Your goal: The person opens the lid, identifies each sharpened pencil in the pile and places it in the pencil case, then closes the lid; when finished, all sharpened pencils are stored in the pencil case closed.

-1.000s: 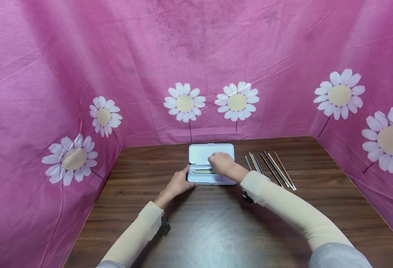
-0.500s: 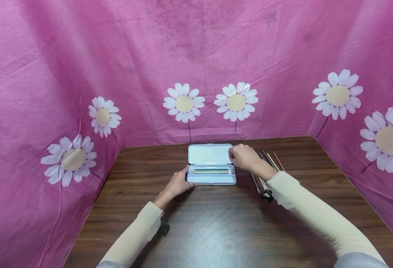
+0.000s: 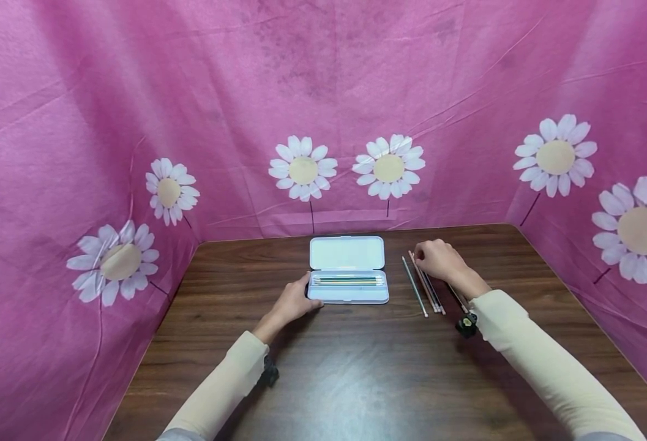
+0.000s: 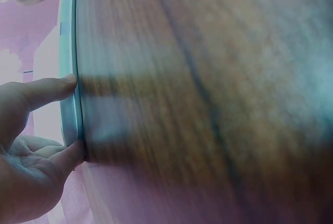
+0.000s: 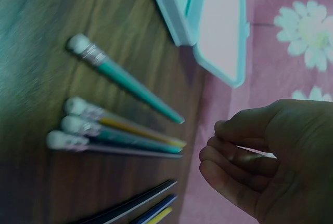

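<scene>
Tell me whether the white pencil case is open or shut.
Open. The lid is swung back from the case, showing pencils inside.

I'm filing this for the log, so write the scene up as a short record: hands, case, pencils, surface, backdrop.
Left hand: grips the pencil case at its left end, thumb at the front edge
Right hand: over the loose pencils, fingers bent, no pencil seen in it
Case: white, lid open
Pencils inside: several, laid lengthwise
Loose pencils: at least seven, right of the case; one green pencil apart
Surface: brown wood-grain table
Backdrop: pink cloth, white flowers
</scene>
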The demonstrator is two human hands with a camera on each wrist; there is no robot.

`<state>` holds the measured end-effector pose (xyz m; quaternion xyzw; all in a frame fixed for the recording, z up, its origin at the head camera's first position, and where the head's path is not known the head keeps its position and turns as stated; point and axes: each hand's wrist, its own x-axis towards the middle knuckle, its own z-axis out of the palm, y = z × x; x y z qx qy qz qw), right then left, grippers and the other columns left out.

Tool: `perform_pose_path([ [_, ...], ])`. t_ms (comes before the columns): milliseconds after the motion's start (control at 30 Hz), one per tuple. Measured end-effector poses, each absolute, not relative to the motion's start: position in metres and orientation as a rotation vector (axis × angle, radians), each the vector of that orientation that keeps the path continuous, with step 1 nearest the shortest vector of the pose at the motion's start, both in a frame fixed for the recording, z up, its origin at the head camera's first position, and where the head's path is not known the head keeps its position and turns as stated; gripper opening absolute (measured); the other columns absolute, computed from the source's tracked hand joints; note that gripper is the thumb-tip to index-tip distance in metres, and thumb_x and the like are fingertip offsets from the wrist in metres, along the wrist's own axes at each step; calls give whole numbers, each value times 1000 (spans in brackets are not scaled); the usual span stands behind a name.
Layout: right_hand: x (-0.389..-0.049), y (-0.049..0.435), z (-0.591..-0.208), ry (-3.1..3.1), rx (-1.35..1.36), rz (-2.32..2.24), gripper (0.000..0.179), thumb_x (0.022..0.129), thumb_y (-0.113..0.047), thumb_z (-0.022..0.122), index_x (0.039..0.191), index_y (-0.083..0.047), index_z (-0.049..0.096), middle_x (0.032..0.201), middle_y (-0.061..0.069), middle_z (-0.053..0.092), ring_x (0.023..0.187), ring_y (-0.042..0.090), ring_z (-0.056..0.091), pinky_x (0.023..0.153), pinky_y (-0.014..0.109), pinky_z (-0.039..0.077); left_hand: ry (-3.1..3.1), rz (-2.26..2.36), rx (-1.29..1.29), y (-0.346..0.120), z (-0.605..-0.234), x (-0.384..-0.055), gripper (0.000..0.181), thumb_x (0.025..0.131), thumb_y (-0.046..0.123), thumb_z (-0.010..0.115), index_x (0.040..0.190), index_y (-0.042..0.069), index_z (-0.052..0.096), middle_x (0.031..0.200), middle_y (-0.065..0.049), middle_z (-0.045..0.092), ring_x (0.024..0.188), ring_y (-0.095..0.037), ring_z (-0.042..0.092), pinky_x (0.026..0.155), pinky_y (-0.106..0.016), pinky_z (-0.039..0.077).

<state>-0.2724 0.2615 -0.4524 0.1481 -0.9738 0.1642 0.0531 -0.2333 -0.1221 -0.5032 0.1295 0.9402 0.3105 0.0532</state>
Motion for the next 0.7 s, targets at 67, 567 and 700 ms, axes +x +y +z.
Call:
perform_pose_path([
  [67, -272, 267, -458, -2980, 427, 515, 7, 90, -7, 70, 86, -8, 75, 80, 9, 73, 68, 25, 64, 65, 50, 55, 2857, 949, 403, -122, -503, -233, 93, 87, 24, 87, 160, -10, 39, 152, -31, 56, 138, -40, 61, 116, -50, 50],
  [567, -268, 274, -488, -2976, 305, 495, 15, 81, -4, 63, 68, -10, 59, 67, 7, 63, 64, 27, 59, 78, 60, 52, 2855, 986, 463, -126, -513, -241, 92, 86, 24, 87, 157, -12, 40, 151, -36, 55, 136, -45, 61, 114, -53, 51],
  [700, -268, 267, -487, -3024, 253, 425, 17, 81, -4, 64, 67, -10, 55, 72, 15, 64, 64, 31, 60, 65, 56, 54, 2864, 972, 406, -125, -514, -241, 93, 85, 24, 88, 159, -8, 41, 153, -31, 55, 138, -42, 60, 116, -53, 50],
])
